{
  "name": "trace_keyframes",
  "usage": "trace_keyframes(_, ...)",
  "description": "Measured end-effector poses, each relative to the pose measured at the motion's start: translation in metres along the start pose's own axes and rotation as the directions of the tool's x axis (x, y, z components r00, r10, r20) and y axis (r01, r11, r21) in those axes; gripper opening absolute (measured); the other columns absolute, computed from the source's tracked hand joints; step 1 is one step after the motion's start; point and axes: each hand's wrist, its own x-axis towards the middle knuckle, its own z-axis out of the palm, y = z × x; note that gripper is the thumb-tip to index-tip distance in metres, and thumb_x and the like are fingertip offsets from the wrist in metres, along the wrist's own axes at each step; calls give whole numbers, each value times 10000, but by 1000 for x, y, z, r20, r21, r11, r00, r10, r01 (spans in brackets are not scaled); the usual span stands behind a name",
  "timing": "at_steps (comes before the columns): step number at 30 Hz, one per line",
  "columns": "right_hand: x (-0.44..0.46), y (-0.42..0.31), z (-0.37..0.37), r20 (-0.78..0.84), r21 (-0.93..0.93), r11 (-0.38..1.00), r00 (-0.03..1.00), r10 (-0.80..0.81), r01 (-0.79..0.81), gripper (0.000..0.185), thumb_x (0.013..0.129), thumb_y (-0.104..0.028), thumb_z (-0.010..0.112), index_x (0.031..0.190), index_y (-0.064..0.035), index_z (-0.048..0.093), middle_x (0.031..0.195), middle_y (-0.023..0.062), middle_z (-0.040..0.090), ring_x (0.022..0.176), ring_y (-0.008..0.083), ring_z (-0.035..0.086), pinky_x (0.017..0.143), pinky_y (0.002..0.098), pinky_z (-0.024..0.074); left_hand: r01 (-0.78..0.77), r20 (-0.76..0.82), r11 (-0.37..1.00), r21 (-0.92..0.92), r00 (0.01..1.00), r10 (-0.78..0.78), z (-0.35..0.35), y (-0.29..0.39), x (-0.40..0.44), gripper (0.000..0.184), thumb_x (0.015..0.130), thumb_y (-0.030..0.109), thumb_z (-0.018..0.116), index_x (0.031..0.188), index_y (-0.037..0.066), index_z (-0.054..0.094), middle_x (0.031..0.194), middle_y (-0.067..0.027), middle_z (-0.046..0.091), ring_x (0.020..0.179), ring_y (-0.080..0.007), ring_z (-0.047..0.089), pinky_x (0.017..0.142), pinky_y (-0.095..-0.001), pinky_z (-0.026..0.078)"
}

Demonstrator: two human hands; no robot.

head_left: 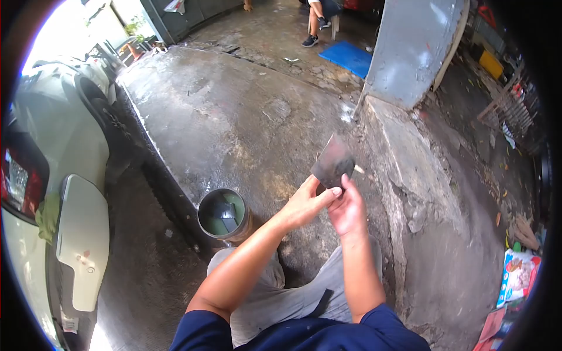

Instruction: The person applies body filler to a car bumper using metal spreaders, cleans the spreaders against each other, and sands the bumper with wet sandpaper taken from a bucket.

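Both hands are raised in front of my knees, around a flat, grey-brown sheet of sandpaper [331,162] with a darker patch on its face. My left hand [305,203] pinches its lower left edge between thumb and fingers. At the lower right edge, my right hand [348,207] has its fingers closed against the sheet, close to the left thumb. Some fingers are hidden behind the sandpaper. Left of my hands stands a round bucket [250,221] of greenish water, with a dark flat piece [229,224] visible inside.
A pale car [58,111] stands at the left, with a whitish panel [82,251] and a green cloth [48,216] against it. A broken concrete ledge [398,152] runs along my right. Ahead are a blue mat [346,57] and a seated person's leg [314,23].
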Motion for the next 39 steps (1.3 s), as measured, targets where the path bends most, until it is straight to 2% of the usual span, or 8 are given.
trace_keyframes(9,-16,23,2,83,-99,995,996,-15,24,192,1000,-234,665,1170,-150,635,1098,-10,689,1002,131,658,780,338,545,64,-110,988,-139,991,-80,10,3,-6,389,1023,333,569,1241,13,598,1078,-63,631,921,-142,593,769,-320,500)
trace_keyframes(17,-1,33,-49,209,-235,942,934,291,-241,517,1066,-573,424,1192,-112,623,1089,53,703,919,192,682,796,351,516,80,-294,954,-289,941,-168,7,18,-10,345,977,320,589,1024,-7,687,854,-55,659,818,-147,608,728,-311,491)
trace_keyframes(26,12,-4,-38,-26,80,954,957,-289,291,517,1073,-424,488,1435,-55,502,1377,111,608,1262,252,577,1073,428,442,142,-52,978,-154,987,-151,2,-1,-12,354,954,222,595,1188,-39,637,1074,-70,661,983,-178,571,871,-334,463)
trace_keyframes(30,20,-22,-59,-207,-390,753,746,-632,530,366,1018,-152,600,1336,29,586,1275,172,643,1132,240,649,990,394,516,69,-70,995,-69,995,-74,-6,-6,-9,372,915,90,624,1248,-74,603,1281,-134,635,1199,-258,563,1041,-366,436)
trace_keyframes(33,-18,-24,-31,-2,-912,379,919,-394,160,335,1002,-101,592,1301,49,616,1338,164,635,1198,257,632,1028,400,498,-92,-205,995,-32,975,83,-2,-24,2,526,895,37,609,1399,-53,492,1510,-206,474,1408,-283,427,1157,-364,354)
trace_keyframes(34,-28,-20,7,568,-723,37,625,-535,690,324,972,-28,577,1283,33,643,1393,154,624,1265,277,609,1071,410,475,-120,-222,993,-12,968,114,-2,-26,4,596,887,20,597,1459,-32,438,1557,-221,443,1437,-286,417,1173,-361,345)
trace_keyframes(38,-42,3,32,842,-509,-134,460,-282,850,463,822,62,632,1279,-13,658,1349,177,643,1252,360,617,1089,452,478,-529,45,725,442,820,570,-15,-40,8,852,853,-41,528,1630,51,191,1612,-242,357,1449,-303,416,1186,-362,338)
trace_keyframes(39,-39,8,32,811,-539,-80,491,-317,839,456,829,57,627,1279,-13,659,1338,175,650,1244,355,624,1081,454,486,-382,-10,874,302,915,403,-8,-30,3,858,838,-62,519,1625,34,191,1619,-259,332,1490,-322,355,1215,-384,303)
